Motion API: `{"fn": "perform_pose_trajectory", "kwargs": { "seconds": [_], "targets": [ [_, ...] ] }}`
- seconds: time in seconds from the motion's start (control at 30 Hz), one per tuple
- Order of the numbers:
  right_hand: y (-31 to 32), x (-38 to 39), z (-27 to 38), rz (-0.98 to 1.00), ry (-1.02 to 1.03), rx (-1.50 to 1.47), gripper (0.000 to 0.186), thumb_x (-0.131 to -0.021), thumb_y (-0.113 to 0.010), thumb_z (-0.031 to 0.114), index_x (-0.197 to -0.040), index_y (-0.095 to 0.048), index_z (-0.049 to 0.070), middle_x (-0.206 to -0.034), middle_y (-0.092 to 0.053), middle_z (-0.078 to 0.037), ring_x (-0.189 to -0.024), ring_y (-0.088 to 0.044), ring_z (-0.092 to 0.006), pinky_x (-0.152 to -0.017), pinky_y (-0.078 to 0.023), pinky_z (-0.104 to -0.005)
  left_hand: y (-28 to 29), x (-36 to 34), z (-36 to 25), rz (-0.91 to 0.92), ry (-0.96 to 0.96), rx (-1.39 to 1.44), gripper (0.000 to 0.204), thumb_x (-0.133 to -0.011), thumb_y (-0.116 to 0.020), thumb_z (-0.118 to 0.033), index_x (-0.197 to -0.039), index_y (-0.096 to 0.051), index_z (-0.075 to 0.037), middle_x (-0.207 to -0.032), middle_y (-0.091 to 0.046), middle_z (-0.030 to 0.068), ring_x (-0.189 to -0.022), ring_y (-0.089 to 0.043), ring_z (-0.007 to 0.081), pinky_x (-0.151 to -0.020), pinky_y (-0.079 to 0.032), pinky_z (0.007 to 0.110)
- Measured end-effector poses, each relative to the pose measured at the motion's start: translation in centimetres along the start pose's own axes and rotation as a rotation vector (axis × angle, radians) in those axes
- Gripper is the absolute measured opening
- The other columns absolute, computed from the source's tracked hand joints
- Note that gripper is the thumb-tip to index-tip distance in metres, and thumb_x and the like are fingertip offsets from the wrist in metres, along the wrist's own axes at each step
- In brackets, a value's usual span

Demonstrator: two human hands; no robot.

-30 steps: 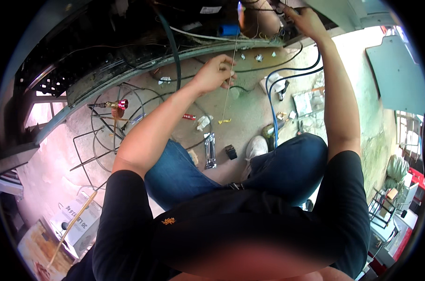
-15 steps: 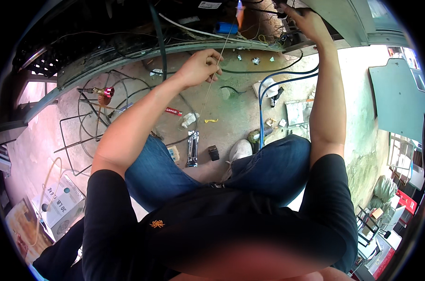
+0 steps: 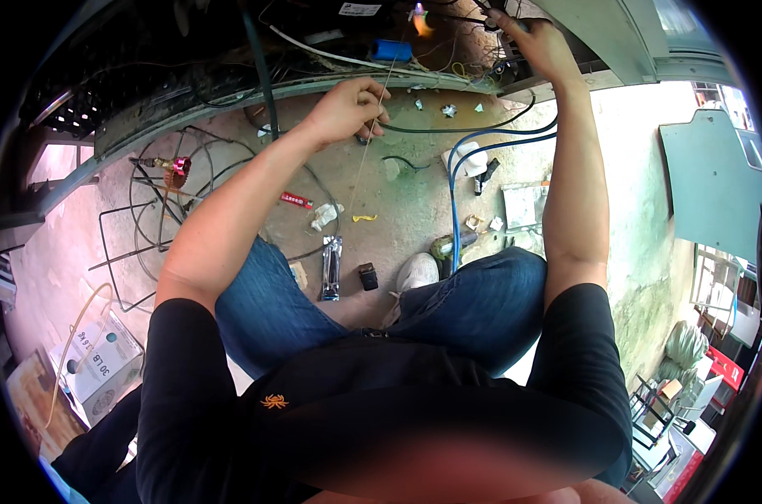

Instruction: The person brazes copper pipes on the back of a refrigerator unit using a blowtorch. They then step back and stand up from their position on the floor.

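Observation:
My left hand (image 3: pixel 347 111) pinches a long thin brazing rod (image 3: pixel 362 172); its upper end reaches into the dark opening of the cabinet, close to a flame (image 3: pixel 420 21). At the upper right, my right hand (image 3: pixel 534 44) is wrapped round the dark handle of a gas torch (image 3: pixel 492 23). The torch's tip lies toward the flame, blue and white at the top and orange below. A blue cylinder (image 3: pixel 392 50) lies just below and left of the flame, among wires. The joint being heated is too small to make out.
Twin blue hoses (image 3: pixel 456 185) run beneath my right forearm to the floor. Around my feet lie a silver packet (image 3: pixel 331 269), a black block (image 3: pixel 367 276), a red packet (image 3: pixel 296 200) and scraps. Black tubing and a gauge set (image 3: pixel 172 168) sit left; a white box (image 3: pixel 104 357) stands behind.
The whole view has shifted slightly left. The flame looks shorter and rounder. Both hands keep their grips, with the rod still close to the flame.

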State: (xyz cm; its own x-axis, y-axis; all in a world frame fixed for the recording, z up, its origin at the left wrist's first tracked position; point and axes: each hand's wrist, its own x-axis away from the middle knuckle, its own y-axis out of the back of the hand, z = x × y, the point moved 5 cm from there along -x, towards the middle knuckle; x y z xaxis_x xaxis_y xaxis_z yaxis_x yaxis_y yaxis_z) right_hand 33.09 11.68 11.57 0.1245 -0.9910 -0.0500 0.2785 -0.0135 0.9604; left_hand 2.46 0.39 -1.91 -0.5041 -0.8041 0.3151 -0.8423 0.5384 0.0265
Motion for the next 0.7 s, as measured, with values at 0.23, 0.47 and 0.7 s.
{"fn": "perform_pose_trajectory", "kwargs": {
  "seconds": [0.23,0.47,0.7],
  "targets": [
    [-0.1,0.4,0.5,-0.051,0.022,-0.031,0.081,-0.090,-0.056,0.075,-0.112,-0.072,-0.001,-0.088,-0.071,-0.022,-0.090,-0.071,-0.0355,-0.085,-0.051,-0.0412,-0.3,0.0,0.0,-0.022,-0.001,0.013,0.032,-0.097,-0.054,-0.005,-0.127,-0.054,0.005,-0.097,-0.070,0.0124,-0.079,-0.071,0.0162,-0.062,-0.055,0.025],
    [0.3,1.5,2.3,-0.015,0.118,0.010,0.067,-0.090,-0.068,0.060,-0.107,-0.070,-0.004,-0.084,-0.070,-0.020,-0.081,-0.069,-0.0310,-0.078,-0.051,-0.0403,-0.1,-0.1,0.1,0.014,0.019,0.005,0.035,-0.099,-0.055,-0.009,-0.131,-0.053,0.002,-0.099,-0.069,0.0076,-0.082,-0.069,0.0129,-0.070,-0.057,0.028],
    [-0.3,1.2,1.8,0.053,0.127,-0.051,0.046,-0.087,-0.070,0.036,-0.109,-0.069,-0.005,-0.092,-0.071,-0.025,-0.088,-0.069,-0.0368,-0.081,-0.052,-0.0440,-0.2,-0.4,-0.1,0.014,0.037,0.008,0.035,-0.099,-0.055,-0.009,-0.131,-0.053,0.003,-0.101,-0.070,0.0087,-0.082,-0.070,0.0133,-0.070,-0.058,0.028]
  ]
}}
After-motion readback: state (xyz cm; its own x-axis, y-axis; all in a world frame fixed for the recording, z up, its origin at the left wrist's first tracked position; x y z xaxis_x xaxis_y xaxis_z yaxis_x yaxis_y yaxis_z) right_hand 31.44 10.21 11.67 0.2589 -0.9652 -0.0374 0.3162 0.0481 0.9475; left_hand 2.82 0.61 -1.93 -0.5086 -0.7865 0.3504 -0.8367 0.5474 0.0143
